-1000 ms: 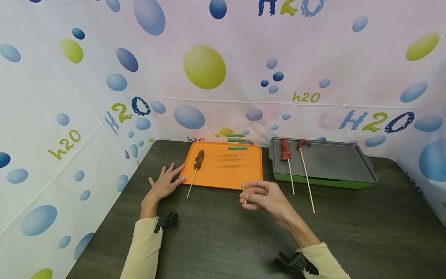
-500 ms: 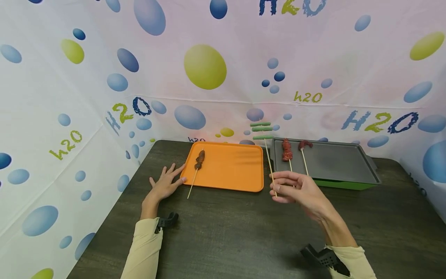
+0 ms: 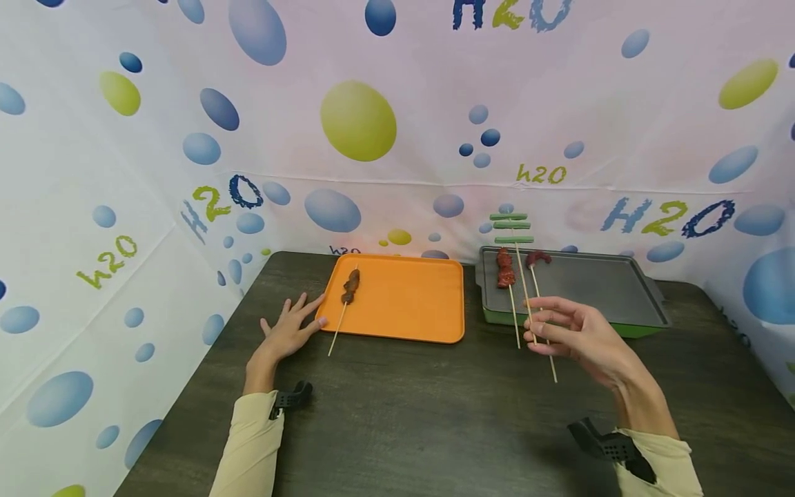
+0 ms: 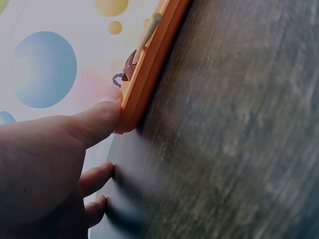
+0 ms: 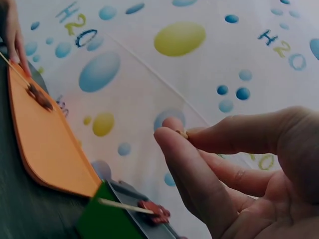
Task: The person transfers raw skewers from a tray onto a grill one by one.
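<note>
My right hand (image 3: 580, 338) pinches the lower end of a bamboo skewer between thumb and fingers. Three green bean-like pieces (image 3: 513, 239) sit crosswise near that skewer's top, which stands raised over the grill pan's left part. In the right wrist view only the stick's butt end (image 5: 183, 134) shows at the fingertips. The left hand (image 3: 286, 337), fingers spread, touches the left edge of an orange tray (image 3: 410, 304); its thumb (image 4: 102, 119) lies against the tray's corner. On the tray rests a brown meat skewer (image 3: 350, 284), its stick poking over the front rim.
The grey grill pan (image 3: 596, 283) with a green base (image 3: 633, 330) stands right of the tray. On it lie a red meat skewer (image 3: 506, 269) and a skewer with a curled dark-red piece (image 3: 537, 258), sticks overhanging the front. A patterned sheet (image 3: 422, 124) hangs behind the dark table (image 3: 397, 414).
My right hand has carried the green-piece skewer rightward, from over the orange tray to over the grill pan. The left hand has stayed at the tray's edge.
</note>
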A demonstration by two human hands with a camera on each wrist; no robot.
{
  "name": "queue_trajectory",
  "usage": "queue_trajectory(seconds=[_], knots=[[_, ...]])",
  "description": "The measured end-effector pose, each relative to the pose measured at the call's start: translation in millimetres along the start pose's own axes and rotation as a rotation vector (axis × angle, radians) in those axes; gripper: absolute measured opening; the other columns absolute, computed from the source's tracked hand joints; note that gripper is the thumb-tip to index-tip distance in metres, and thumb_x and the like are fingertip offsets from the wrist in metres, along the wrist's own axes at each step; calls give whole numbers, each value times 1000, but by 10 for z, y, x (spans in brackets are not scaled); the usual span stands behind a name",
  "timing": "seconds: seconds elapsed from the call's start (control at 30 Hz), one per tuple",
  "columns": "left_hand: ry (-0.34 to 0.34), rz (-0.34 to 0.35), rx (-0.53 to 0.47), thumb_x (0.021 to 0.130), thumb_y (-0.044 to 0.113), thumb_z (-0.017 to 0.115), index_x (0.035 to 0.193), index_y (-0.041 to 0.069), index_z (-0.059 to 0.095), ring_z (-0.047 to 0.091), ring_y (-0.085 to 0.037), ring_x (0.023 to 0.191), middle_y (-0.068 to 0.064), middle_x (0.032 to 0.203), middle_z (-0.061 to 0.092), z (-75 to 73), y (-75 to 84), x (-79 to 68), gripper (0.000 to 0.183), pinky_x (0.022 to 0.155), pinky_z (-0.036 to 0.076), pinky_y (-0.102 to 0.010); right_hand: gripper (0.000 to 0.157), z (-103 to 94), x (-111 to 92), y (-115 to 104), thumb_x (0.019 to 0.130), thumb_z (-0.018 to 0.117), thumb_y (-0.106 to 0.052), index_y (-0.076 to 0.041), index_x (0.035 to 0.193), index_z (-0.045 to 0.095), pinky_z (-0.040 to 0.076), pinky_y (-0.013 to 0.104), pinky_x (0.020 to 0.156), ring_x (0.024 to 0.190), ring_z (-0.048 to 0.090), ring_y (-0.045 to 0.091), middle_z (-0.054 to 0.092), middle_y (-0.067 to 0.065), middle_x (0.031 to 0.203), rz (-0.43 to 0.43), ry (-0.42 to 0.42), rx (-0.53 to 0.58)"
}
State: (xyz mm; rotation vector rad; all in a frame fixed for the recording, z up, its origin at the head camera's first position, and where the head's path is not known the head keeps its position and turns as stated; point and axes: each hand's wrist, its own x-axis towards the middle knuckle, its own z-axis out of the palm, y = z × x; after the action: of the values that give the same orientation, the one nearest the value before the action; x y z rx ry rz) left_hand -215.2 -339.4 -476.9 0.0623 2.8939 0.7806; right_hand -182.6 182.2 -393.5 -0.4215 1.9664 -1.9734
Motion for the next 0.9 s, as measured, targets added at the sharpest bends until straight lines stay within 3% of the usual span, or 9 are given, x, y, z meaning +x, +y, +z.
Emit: queue_trajectory(seconds=[0.57, 0.9], knots=[[-2, 9, -1, 107, 46, 52, 163, 16, 31, -2, -59, 150, -29, 167, 10, 1, 20, -17, 67, 98, -16, -86, 37, -654, -236, 184, 102, 57, 6, -16, 131, 62, 61, 37, 82, 96, 75, 20, 75, 2, 108, 2, 62, 4], [1, 14, -2, 107, 47, 51, 163, 16, 31, -3, -59, 150, -29, 167, 10, 18, -15, 17, 67, 98, -18, -86, 32, -889, -346, 297, 103, 59, 1, -18, 128, 60, 61, 36, 81, 94, 75, 17, 76, -2, 106, 74, 131, -49]])
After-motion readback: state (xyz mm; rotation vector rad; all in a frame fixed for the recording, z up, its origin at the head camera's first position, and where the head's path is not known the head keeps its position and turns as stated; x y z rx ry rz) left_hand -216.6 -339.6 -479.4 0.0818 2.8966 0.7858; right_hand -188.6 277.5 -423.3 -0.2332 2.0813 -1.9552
